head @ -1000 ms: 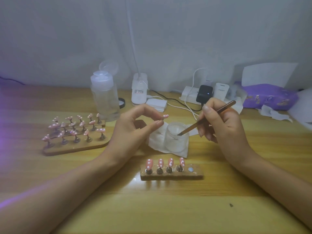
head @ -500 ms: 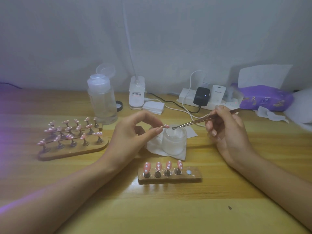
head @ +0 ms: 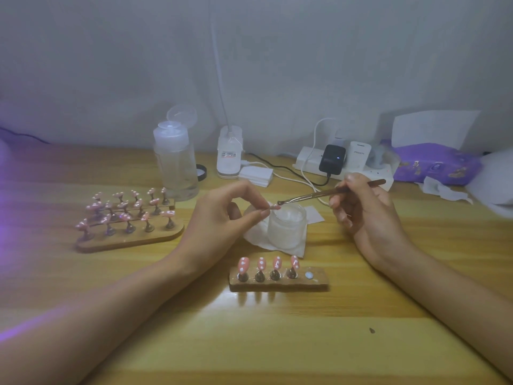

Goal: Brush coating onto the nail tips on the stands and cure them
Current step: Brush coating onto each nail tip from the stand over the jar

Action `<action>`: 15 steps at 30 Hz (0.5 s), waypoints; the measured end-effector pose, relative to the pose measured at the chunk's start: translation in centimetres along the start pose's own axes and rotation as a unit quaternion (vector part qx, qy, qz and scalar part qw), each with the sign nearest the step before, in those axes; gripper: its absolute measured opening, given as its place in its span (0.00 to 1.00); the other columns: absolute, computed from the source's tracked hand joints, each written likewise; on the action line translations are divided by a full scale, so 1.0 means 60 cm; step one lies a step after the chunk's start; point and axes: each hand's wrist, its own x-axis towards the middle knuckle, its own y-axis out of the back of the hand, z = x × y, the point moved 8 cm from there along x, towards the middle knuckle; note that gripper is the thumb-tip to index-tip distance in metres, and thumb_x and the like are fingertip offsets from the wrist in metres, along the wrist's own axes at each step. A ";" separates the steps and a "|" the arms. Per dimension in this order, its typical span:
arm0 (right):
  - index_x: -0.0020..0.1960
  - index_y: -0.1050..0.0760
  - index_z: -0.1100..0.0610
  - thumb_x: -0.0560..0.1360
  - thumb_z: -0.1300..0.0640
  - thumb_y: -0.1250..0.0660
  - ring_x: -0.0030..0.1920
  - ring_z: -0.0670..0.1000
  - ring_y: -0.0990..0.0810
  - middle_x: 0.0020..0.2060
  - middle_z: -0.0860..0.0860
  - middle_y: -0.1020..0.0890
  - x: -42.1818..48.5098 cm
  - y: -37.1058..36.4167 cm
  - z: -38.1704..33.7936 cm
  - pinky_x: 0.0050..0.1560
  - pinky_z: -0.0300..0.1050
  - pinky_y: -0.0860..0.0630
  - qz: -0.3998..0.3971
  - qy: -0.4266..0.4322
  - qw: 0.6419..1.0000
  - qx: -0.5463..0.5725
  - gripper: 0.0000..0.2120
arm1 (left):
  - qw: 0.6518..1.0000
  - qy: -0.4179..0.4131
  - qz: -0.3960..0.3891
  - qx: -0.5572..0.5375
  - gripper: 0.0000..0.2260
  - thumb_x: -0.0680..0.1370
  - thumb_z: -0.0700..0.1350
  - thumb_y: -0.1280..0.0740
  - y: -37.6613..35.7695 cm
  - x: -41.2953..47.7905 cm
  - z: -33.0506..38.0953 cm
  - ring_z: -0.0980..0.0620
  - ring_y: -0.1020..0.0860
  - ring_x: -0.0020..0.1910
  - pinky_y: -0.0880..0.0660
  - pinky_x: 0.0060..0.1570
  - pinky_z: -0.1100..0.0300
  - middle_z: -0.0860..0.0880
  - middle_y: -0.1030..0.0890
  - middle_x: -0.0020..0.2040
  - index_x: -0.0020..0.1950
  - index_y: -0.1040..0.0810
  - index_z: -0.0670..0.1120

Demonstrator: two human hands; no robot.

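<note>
While the left hand (head: 222, 215) pinches a single pink nail tip (head: 274, 207) between thumb and forefinger over the glass jar (head: 287, 226), the right hand (head: 363, 215) grips a thin brush (head: 313, 194). The brush head is just at that tip, but contact cannot be told. The jar stands on a white tissue (head: 258, 234) mid-worktop (head: 277, 343). A small stand (head: 277, 283) bearing four pink tips sits nearer the front edge, and a larger stand (head: 130, 240) lies toward the left edge.

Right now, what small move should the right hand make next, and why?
Probably ease the brush down onto the nail tip and stroke along it. The left hand pinches that nail tip above the jar, and the right hand holds the brush with its end almost touching it.
</note>
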 end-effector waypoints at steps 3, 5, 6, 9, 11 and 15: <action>0.40 0.28 0.57 0.81 0.56 0.40 0.23 0.46 0.30 0.26 0.52 0.21 0.001 -0.004 0.002 0.22 0.35 0.36 -0.009 0.004 1.000 -0.012 0.12 | 1.000 0.000 0.000 0.003 0.06 0.75 0.40 0.26 0.001 0.001 -0.003 0.55 0.35 0.26 0.36 0.30 0.69 0.60 0.20 0.37 0.41 0.20 0.49; 0.39 0.29 0.57 0.82 0.57 0.41 0.22 0.46 0.31 0.25 0.52 0.22 0.002 -0.001 0.004 0.22 0.35 0.36 -0.002 -0.002 1.000 -0.014 0.13 | 1.000 -0.001 0.000 0.007 0.06 0.75 0.40 0.26 0.002 0.001 -0.003 0.55 0.36 0.26 0.37 0.30 0.70 0.63 0.23 0.32 0.42 0.20 0.48; 0.38 0.29 0.57 0.82 0.57 0.41 0.22 0.46 0.31 0.25 0.52 0.22 0.002 0.002 0.005 0.21 0.34 0.37 0.005 -0.006 1.000 -0.010 0.14 | 1.000 -0.002 0.000 0.009 0.06 0.75 0.40 0.26 0.001 0.001 -0.003 0.54 0.36 0.26 0.37 0.30 0.70 0.63 0.24 0.32 0.42 0.20 0.48; 0.39 0.29 0.56 0.82 0.56 0.41 0.22 0.45 0.32 0.26 0.51 0.22 0.002 0.005 0.003 0.21 0.34 0.37 0.008 -0.004 1.000 0.000 0.13 | 1.000 -0.003 0.001 0.006 0.05 0.75 0.41 0.26 0.001 0.001 -0.003 0.53 0.36 0.26 0.36 0.31 0.68 0.59 0.22 0.36 0.41 0.19 0.49; 0.40 0.29 0.56 0.82 0.56 0.41 0.22 0.46 0.31 0.26 0.51 0.21 0.000 -0.001 0.000 0.22 0.34 0.37 -0.009 0.007 1.000 -0.014 0.12 | 1.000 -0.005 0.003 0.009 0.05 0.75 0.42 0.26 0.001 0.002 -0.003 0.53 0.35 0.26 0.35 0.32 0.67 0.55 0.20 0.40 0.41 0.20 0.49; 0.40 0.28 0.56 0.82 0.57 0.41 0.22 0.46 0.32 0.26 0.52 0.21 0.001 0.004 0.003 0.22 0.34 0.38 0.006 0.001 1.000 -0.015 0.13 | 0.999 -0.015 0.004 0.036 0.05 0.76 0.42 0.27 0.001 0.001 0.001 0.55 0.34 0.27 0.33 0.34 0.67 0.54 0.19 0.45 0.42 0.20 0.50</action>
